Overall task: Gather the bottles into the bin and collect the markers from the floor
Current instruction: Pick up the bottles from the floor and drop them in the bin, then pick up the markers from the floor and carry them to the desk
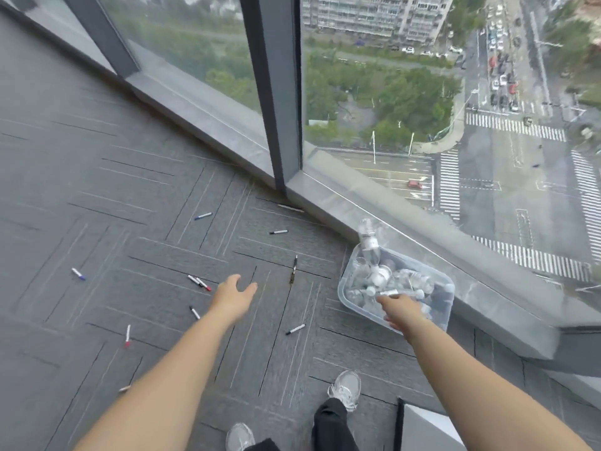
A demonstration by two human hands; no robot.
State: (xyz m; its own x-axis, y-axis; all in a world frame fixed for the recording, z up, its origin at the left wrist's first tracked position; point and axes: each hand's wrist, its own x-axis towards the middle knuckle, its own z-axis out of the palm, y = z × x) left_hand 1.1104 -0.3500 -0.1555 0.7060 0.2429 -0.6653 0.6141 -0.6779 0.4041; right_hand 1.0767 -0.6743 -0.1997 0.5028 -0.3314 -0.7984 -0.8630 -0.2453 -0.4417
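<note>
A clear plastic bin (345, 301) stands on the carpet by the window sill, filled with several clear bottles (419, 281); one bottle (367, 237) sticks up at its far corner. My right hand (398, 312) hovers over the bin's near side and pinches a white marker (388, 292). My left hand (235, 296) stretches out over the carpet with fingers straight, holding nothing. Several markers lie scattered on the floor: a red-capped pair (199, 282), a black one (194, 312), another black one (295, 329), a red one (127, 335), and blue ones (78, 274) (203, 216).
Floor-to-ceiling glass with a grey mullion (276, 92) and a low sill (406, 242) bounds the floor at right and back. My two shoes (346, 388) stand at the bottom. A dark pen-like item (293, 271) lies near the bin. A grey box edge (422, 428) sits bottom right.
</note>
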